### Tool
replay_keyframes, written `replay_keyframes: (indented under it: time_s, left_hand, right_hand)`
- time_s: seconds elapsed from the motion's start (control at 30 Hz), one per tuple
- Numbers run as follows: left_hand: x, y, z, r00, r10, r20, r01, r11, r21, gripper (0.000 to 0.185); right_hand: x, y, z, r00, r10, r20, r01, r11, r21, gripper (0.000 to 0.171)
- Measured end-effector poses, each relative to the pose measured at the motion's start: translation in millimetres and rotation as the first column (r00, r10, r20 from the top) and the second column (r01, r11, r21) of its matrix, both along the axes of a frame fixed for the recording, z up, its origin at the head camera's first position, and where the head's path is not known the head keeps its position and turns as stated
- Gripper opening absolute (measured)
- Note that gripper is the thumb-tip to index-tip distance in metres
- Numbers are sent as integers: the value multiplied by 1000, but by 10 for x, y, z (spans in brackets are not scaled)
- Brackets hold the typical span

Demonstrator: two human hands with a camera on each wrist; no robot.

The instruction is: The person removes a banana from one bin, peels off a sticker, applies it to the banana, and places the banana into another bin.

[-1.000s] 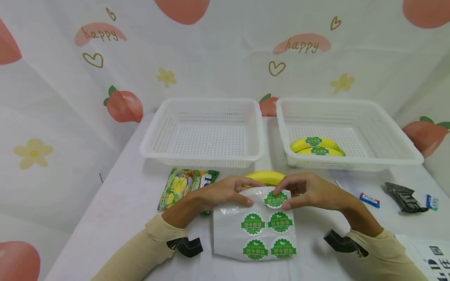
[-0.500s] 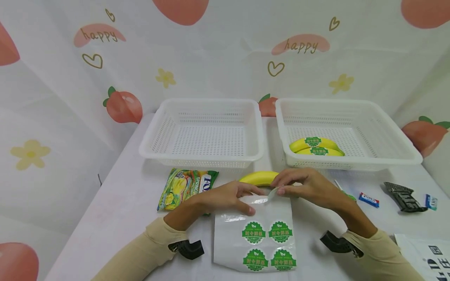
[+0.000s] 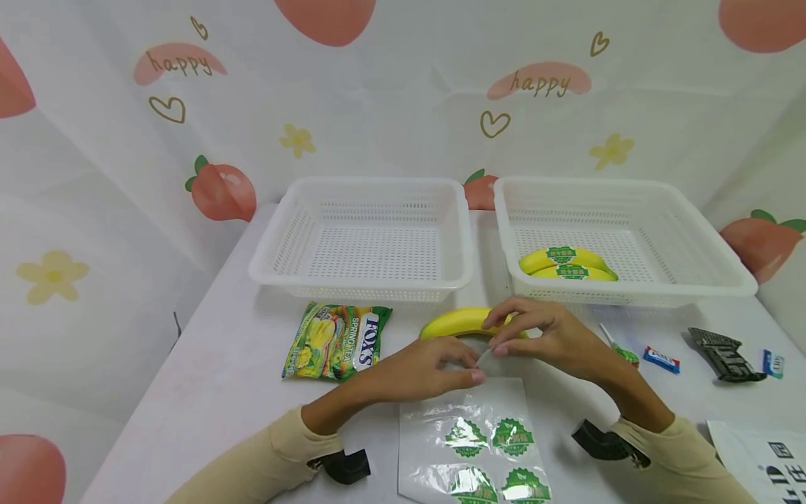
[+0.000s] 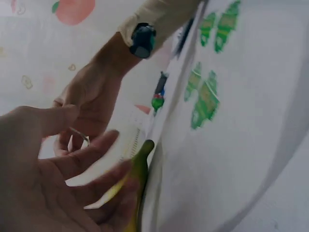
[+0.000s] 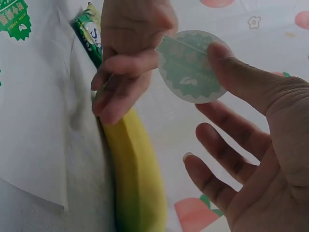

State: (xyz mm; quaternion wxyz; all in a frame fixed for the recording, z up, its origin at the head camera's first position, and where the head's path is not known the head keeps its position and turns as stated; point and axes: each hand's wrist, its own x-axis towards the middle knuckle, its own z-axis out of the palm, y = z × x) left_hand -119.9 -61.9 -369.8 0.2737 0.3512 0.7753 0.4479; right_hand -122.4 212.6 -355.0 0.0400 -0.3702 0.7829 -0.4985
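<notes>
Between its thumb and index finger, my right hand (image 3: 544, 334) pinches a round green-and-white sticker (image 5: 186, 77); its pale back shows in the right wrist view. My left hand (image 3: 434, 369) is close beside it, fingers loosely spread, thumb and index at the sticker's edge. A yellow banana (image 3: 456, 322) lies behind the hands, partly covered by the right fingers. On the table below the left hand is the white sticker sheet (image 3: 428, 434), with several green round stickers left on its lower part.
Two white plastic baskets stand at the back; the left basket (image 3: 362, 288) and the right basket (image 3: 636, 288), which holds bananas with stickers. A green candy bag (image 3: 336, 341) lies left. A lollipop (image 3: 623, 353), small wrappers (image 3: 661, 358) and a black packet (image 3: 724, 355) lie right.
A sticker has been peeled off the sheet by my right hand. My left hand has let go of the sheet, which has dropped nearer to me, and has moved right toward the sticker.
</notes>
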Motion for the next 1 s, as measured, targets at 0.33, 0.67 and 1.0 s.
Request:
replay_keyframes:
  time_s: [0.33, 0.67, 1.0]
  left_hand:
    - [-36, -23, 74, 969, 167, 180, -204, 956, 212, 29]
    - [-31, 5, 84, 915, 388, -113, -371, 917, 148, 21]
    - [-131, 84, 27, 789, 430, -440, -434, 896, 96, 20]
  right_hand:
    - [31, -9, 25, 999, -41, 10, 40, 995, 90, 23]
    - [9, -54, 51, 969, -244, 38, 234, 958, 167, 12]
    - [-99, -95, 18, 963, -271, -5, 266, 941, 208, 4]
